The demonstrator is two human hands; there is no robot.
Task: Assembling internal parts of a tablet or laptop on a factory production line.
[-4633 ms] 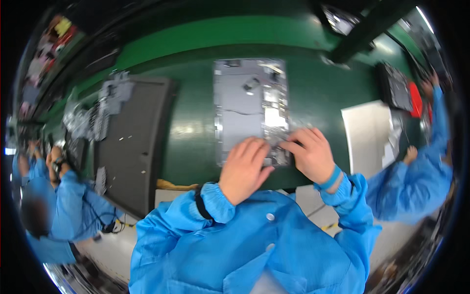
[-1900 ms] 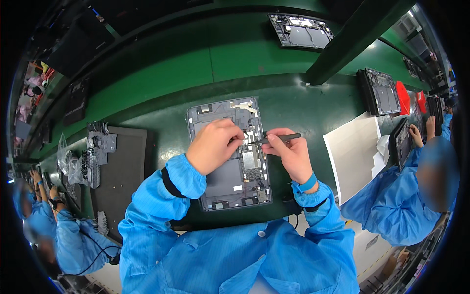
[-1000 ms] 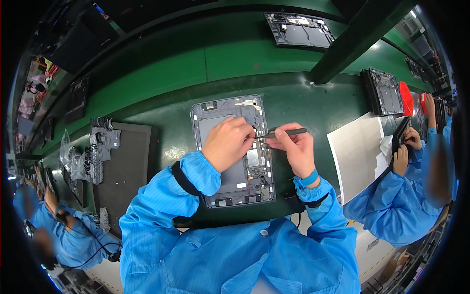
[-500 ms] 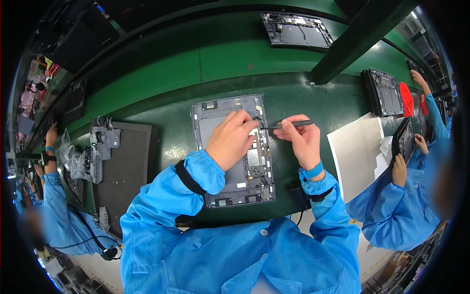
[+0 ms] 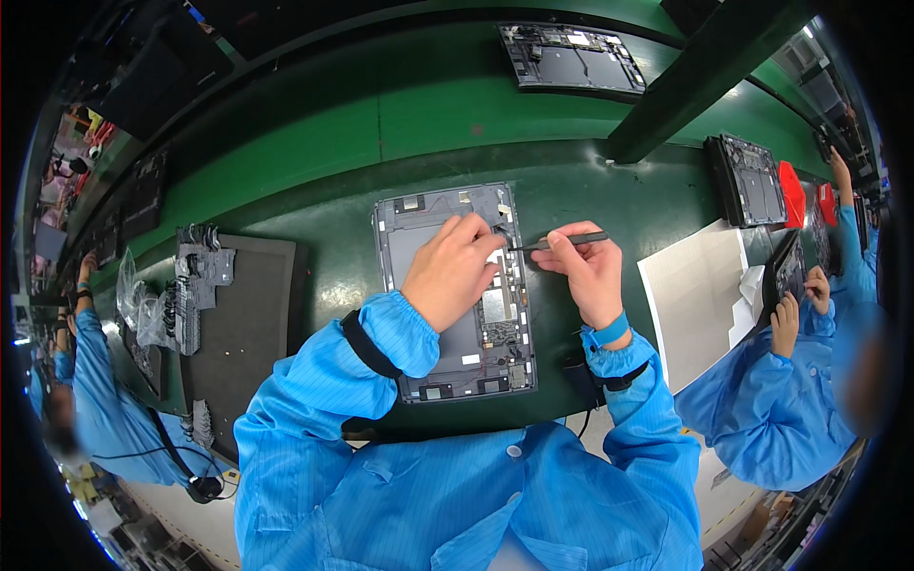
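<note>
Green matting covers the workbench (image 5: 314,276), where an opened grey tablet chassis (image 5: 457,285) lies flat just ahead of the blue-sleeved person; the left hand (image 5: 447,271) presses curled fingers on its upper right part, and the right hand (image 5: 588,271) pinches a slim dark tool (image 5: 562,243) whose tip meets the chassis edge. Left of it sits a dark tray (image 5: 243,324), right a white sheet (image 5: 695,295) beside a co-worker's sleeve. Farther off, another opened chassis (image 5: 571,59) lies on the lighter green conveyor strip, with a red flat package (image 5: 792,193) at the far right.
</note>
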